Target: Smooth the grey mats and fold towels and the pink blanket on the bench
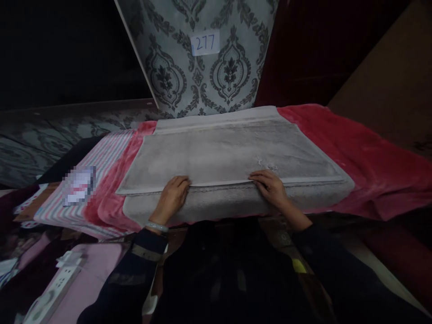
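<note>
A grey plush cloth point(202, 153) with a pale bound edge lies spread on the surface in front of me, one layer over another. My left hand point(173, 195) pinches the near edge of its top layer, left of the middle. Farther right along that same edge, my right hand point(269, 185) is closed on it with thumb and fingers together. Some loose pale threads point(266, 164) lie on the cloth just beyond my right hand. Below the held edge, the lower layer hangs toward me.
A red plush blanket point(364, 157) lies under the grey cloth and spreads right. To the left are a striped cloth point(104, 155) and a blurred-out item point(79, 185). A power strip point(56, 288) rests on a pink surface point(91, 274). Behind stand a patterned wall point(199, 76) and a dark screen point(67, 54).
</note>
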A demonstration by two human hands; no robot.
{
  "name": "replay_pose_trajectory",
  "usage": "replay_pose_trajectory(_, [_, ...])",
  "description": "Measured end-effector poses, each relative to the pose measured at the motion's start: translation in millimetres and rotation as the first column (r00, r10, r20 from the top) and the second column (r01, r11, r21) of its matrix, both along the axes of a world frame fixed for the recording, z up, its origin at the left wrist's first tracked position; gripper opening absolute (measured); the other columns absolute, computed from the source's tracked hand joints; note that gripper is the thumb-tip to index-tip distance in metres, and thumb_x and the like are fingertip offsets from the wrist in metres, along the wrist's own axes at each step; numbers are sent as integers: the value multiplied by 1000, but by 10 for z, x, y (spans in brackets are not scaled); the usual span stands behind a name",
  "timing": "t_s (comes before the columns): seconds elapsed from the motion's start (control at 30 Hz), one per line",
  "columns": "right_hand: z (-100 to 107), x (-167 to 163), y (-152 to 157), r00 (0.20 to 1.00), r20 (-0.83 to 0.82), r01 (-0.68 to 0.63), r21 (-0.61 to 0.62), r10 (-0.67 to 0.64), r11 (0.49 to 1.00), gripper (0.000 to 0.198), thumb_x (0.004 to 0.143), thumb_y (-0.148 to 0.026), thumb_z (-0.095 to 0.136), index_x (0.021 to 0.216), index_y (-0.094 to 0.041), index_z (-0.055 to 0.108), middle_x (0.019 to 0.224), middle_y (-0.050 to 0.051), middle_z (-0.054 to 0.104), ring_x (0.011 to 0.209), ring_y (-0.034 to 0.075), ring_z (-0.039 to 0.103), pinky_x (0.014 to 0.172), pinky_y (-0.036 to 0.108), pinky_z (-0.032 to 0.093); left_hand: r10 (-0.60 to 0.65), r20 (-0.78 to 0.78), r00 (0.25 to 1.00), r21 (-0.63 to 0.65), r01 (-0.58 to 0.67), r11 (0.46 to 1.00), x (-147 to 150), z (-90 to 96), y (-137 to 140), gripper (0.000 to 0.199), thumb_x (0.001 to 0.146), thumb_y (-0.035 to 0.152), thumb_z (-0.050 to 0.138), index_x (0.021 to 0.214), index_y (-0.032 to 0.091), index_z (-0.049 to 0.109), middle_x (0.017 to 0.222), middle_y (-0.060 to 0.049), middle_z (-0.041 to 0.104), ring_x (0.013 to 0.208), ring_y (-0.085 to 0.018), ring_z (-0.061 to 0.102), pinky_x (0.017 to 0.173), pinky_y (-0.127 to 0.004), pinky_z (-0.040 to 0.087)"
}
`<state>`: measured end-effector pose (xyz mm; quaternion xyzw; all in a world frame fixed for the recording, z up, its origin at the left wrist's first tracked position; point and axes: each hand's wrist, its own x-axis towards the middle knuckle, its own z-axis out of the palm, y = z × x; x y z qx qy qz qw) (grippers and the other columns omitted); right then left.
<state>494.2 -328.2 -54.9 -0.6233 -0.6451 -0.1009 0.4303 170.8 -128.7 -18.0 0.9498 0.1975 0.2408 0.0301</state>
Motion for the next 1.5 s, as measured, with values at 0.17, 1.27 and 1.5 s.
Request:
replay_pose_trajectory(0.17, [-70, -178, -33, 997, 14, 72, 50, -73, 996, 26, 100, -23, 49, 104, -28, 74, 104, 8, 73, 100, 26, 67, 89, 48, 55, 68, 11, 998, 83, -68, 994, -24, -105, -44, 27, 99, 26, 46, 100, 21, 73, 111, -13, 74, 102, -29, 63, 86, -45, 50])
replay_pose_trajectory(1.27, [535, 1262, 554, 883, 375, 465, -608, -283, 644, 61, 105, -49, 29, 162, -27, 31, 168, 8, 24, 154, 34, 20, 119, 64, 25, 198, -467, 862, 53, -196, 979, 1568, 535, 511, 59, 100, 42, 40, 157, 26, 40, 168, -9, 29, 155, -34, 25, 120, -63, 27])
replay_pose_trajectory(1.5, [379, 1854, 89, 850, 371, 522, -692, -374, 499, 63, 103, -53, 30, 163, -33, 27, 170, 3, 20, 156, 30, 17, 122, 58, 24, 207, -408, 889, 98, -182, 978, 1568, 81, 479, 60, 103, 44, 35, 160, 25, 35, 168, -10, 28, 155, -35, 24, 120, -66, 26])
